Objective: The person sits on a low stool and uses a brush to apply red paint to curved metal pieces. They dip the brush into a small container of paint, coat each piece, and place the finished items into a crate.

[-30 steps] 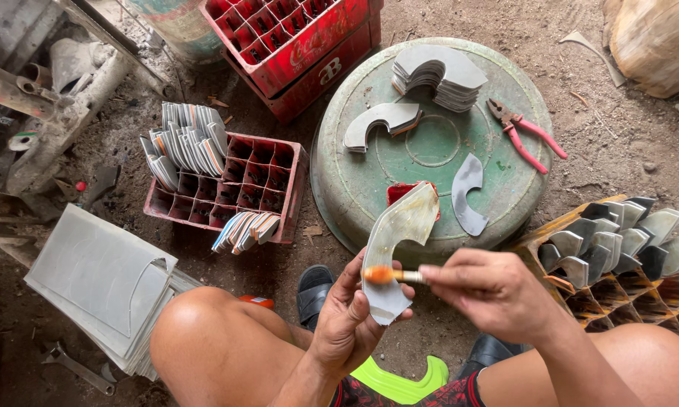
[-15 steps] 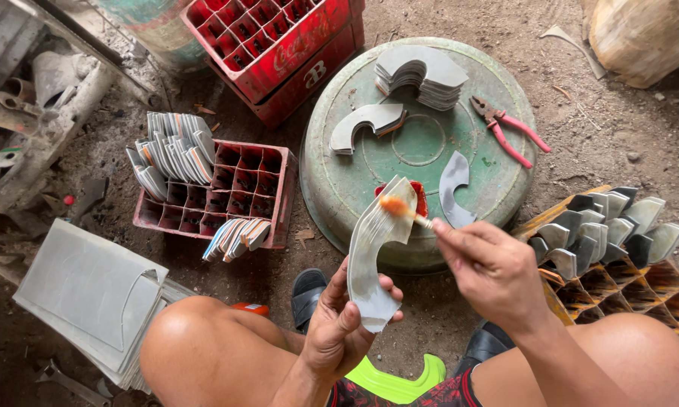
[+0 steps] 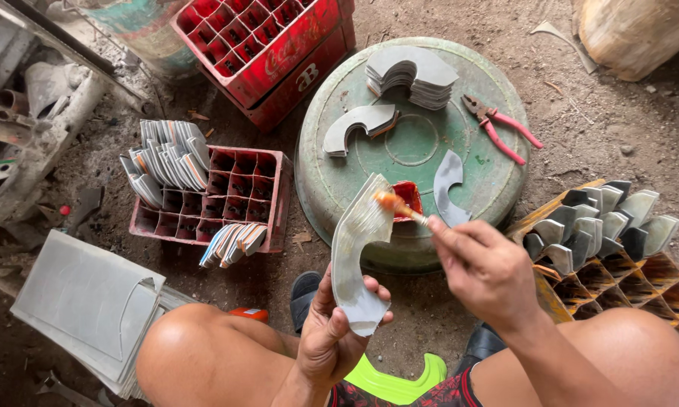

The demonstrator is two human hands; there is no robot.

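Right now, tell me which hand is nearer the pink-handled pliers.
Right. The right hand holds a small brush just below the pliers on the green tub; the left hand sits lower and farther left, gripping a curved metal piece.

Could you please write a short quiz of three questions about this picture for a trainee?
1. True or false: the pliers lie on the green tub.
2. Which hand holds the brush? A) left B) right
3. What does the left hand hold?

Key:
1. True.
2. B, the right hand.
3. A curved grey sheet piece, upright, with the brush tip at its top.
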